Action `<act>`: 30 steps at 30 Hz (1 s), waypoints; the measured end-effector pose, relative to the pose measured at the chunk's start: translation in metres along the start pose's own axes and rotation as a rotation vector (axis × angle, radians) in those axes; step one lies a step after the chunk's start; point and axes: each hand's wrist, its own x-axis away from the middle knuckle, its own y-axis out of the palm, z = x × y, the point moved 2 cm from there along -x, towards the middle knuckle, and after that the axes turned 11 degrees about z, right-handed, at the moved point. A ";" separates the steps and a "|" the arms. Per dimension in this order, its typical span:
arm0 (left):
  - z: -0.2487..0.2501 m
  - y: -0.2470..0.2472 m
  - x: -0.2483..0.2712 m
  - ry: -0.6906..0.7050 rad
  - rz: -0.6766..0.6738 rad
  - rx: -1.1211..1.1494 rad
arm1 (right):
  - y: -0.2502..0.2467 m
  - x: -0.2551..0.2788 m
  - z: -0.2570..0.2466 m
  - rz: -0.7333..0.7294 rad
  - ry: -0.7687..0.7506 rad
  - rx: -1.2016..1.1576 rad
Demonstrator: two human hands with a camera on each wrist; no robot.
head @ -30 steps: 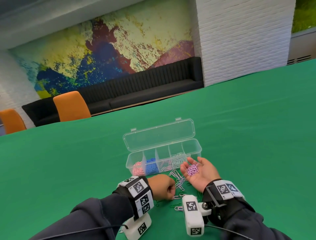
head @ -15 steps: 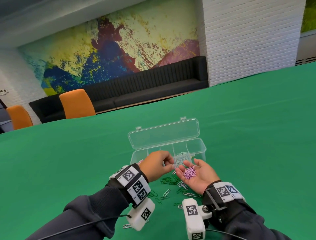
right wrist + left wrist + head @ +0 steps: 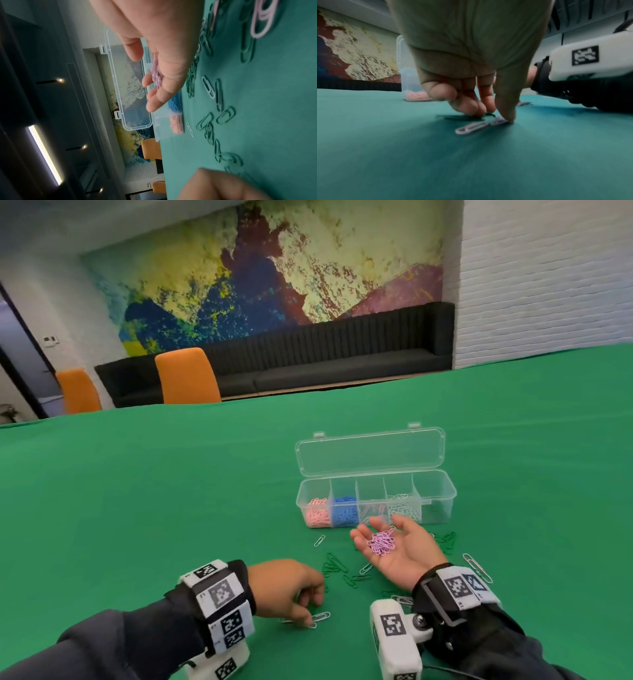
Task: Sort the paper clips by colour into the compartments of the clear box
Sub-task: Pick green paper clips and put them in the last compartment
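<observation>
The clear box (image 3: 376, 503) sits lid-open on the green table (image 3: 171, 508), holding pink, blue, a few lilac and white clips in separate compartments. The right hand (image 3: 399, 549) lies palm-up, fingers relaxed, cradling lilac paper clips (image 3: 381, 543) just before the box. The left hand (image 3: 286, 589) curls fingertips down onto a pale clip (image 3: 471, 127) on the table.

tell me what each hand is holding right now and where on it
The right hand lies palm up, a heap of purple clips resting loose in its palm. The left hand's fingertips press a pale clip on the table at one end; not lifted.
</observation>
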 end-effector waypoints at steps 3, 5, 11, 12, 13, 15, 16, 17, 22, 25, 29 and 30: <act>0.007 0.008 -0.003 0.022 0.001 -0.004 | 0.010 -0.006 0.005 0.015 0.000 -0.021; 0.011 0.009 -0.009 0.050 -0.013 -0.017 | 0.017 -0.007 0.009 0.012 -0.007 -0.017; 0.017 -0.004 -0.030 0.127 -0.003 -0.103 | 0.016 -0.012 0.018 0.017 -0.015 0.045; 0.016 -0.009 -0.033 0.128 0.026 -0.093 | 0.014 -0.012 0.015 0.021 -0.021 0.050; 0.015 -0.016 -0.036 0.123 0.068 -0.070 | 0.011 -0.013 0.012 0.026 -0.029 0.046; 0.016 -0.034 -0.044 0.112 0.194 0.012 | 0.006 -0.015 0.007 0.036 -0.045 0.032; 0.018 -0.043 -0.048 0.108 0.275 0.068 | 0.005 -0.016 0.007 0.040 -0.044 0.028; 0.021 -0.051 -0.051 0.099 0.358 0.126 | 0.004 -0.016 0.008 0.041 -0.033 0.028; 0.021 -0.063 -0.052 0.048 0.512 0.189 | 0.004 -0.016 0.015 0.036 0.032 0.013; 0.007 -0.051 -0.030 0.069 0.334 0.062 | 0.003 -0.014 0.013 0.027 0.026 -0.007; -0.016 -0.015 0.007 -0.009 0.018 -0.080 | 0.003 -0.012 0.012 0.025 0.033 -0.034; -0.021 -0.005 0.013 -0.041 -0.022 -0.096 | 0.003 -0.012 0.012 0.024 0.034 -0.037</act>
